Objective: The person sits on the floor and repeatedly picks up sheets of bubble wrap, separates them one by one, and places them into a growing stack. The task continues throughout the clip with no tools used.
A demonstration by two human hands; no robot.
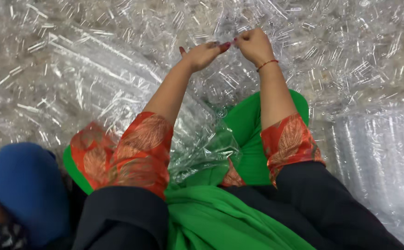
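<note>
Left hand (204, 54), right hand (254, 45) pinch clear plastic wrap (118, 83); stacked clear packages (382, 153) at right.

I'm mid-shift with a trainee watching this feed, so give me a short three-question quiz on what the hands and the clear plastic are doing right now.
1. True or false: the left hand and right hand are raised close together over the clear plastic pile.
2. Which wrist wears the thin red bracelet? A) left B) right C) both
3. What lies across the lap, over the green garment?

Key
1. True; their fingertips nearly meet, pinching at something too small or too clear to identify.
2. B.
3. A crumpled clear plastic sheet, trailing from the pile down between the forearms.
</note>
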